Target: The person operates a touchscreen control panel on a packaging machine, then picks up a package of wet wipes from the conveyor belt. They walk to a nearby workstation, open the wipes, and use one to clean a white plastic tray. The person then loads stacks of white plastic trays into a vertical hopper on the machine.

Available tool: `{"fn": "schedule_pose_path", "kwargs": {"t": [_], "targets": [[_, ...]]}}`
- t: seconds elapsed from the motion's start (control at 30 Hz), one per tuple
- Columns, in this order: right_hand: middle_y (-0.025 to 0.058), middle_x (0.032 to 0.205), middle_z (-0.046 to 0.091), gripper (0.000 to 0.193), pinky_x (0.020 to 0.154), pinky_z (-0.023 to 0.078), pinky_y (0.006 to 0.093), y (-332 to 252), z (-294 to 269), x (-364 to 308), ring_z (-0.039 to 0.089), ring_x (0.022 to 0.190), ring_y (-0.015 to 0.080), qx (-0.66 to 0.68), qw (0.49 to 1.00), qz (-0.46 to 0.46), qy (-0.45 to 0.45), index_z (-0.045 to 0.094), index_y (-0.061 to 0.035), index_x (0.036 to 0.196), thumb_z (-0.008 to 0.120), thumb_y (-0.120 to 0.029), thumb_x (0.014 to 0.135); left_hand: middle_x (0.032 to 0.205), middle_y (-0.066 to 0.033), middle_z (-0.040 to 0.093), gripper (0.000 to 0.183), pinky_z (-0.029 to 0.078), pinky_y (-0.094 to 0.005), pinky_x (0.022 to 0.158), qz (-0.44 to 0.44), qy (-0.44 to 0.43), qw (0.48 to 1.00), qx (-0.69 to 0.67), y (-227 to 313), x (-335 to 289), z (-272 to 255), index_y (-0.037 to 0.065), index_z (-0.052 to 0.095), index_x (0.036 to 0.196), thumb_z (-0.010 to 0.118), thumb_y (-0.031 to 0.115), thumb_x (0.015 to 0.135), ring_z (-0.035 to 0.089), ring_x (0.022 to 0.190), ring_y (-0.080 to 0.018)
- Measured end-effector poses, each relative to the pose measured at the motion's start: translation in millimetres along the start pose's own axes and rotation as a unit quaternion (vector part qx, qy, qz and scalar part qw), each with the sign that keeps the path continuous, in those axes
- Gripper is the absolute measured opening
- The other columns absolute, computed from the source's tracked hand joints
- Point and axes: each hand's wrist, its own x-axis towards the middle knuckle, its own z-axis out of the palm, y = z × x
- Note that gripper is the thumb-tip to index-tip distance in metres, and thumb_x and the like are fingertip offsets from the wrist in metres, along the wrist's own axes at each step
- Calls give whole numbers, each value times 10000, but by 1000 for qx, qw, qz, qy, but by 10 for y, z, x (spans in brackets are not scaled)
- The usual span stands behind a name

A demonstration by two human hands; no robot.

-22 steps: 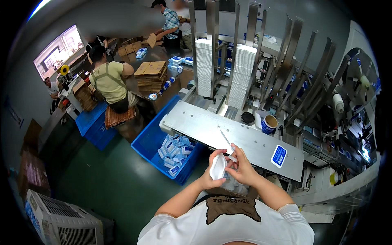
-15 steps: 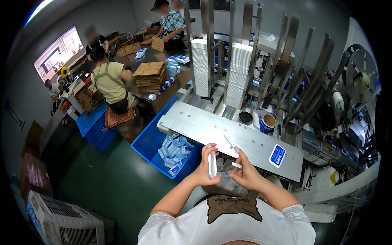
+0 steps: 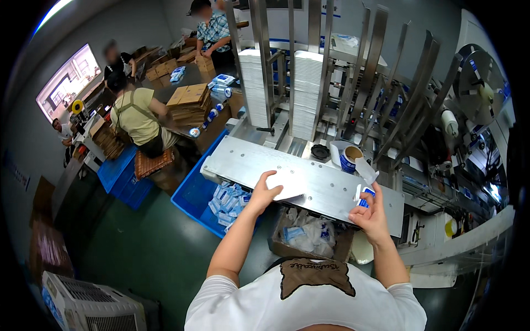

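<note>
My left hand [image 3: 263, 193] grips a flat white plastic piece [image 3: 291, 186] by its left edge, over the metal plate [image 3: 243, 158]. At the plate's right part is my right hand [image 3: 372, 218], fingers curled. A thin whitish sheet [image 3: 365, 170] is at its fingertips, with a small white piece [image 3: 357, 193] just below. Behind these fingers lies a blue label [image 3: 364, 199] with a white border, partly covered. How the fingers hold the small piece is hard to make out.
Two tall stacks of white pieces [image 3: 307, 94] stand between metal guides beyond the plate. A label roll [image 3: 350, 159] sits at its back edge. Below are a blue crate [image 3: 185, 190] of small packs and a cardboard box [image 3: 279, 243] with plastic bags. Several people work at the far left.
My hands have separated and moved forward over the plate, the left with the white piece now seen flat, the right with the thin sheet near the label. The view has shifted slightly.
</note>
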Motion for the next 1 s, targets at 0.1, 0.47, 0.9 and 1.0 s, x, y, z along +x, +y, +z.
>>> {"fn": "schedule_pose_path", "kwargs": {"t": [0.1,0.47,0.9,1.0], "targets": [[93,1187,412,1047,713,530,257,35,68,-6,609,825,158,13,1000,5,4,106,-161,1512,690,136,695,1220,-225,575,566,522,-422,804,95,-20,937,336,35,290,142,82,508,1285,701,183,762,631,936,-414],[130,1195,411,986,684,516,249,422,5,-38,613,821,151,-99,995,-30,2,112,-89,1495,669,139,715,947,-104,668,215,516,-304,738,85,-71,970,216,262,-244,645,22,640,1058,620,176,910,639,794,-175],[168,1166,449,764,664,503,260,800,365,-60,648,793,170,-315,926,-180,-99,323,-51,1426,671,77,758,912,-81,651,204,534,-258,739,-26,-10,982,-186,9,-1096,881,6,563,1033,683,40,870,649,823,-131],[157,1162,458,720,696,501,273,735,403,-33,649,816,178,-324,917,-196,-126,370,-43,1410,669,76,766,898,-69,649,222,531,-253,697,-43,3,975,-217,22,-1110,876,18,562,1047,690,67,872,646,787,-127]]}}
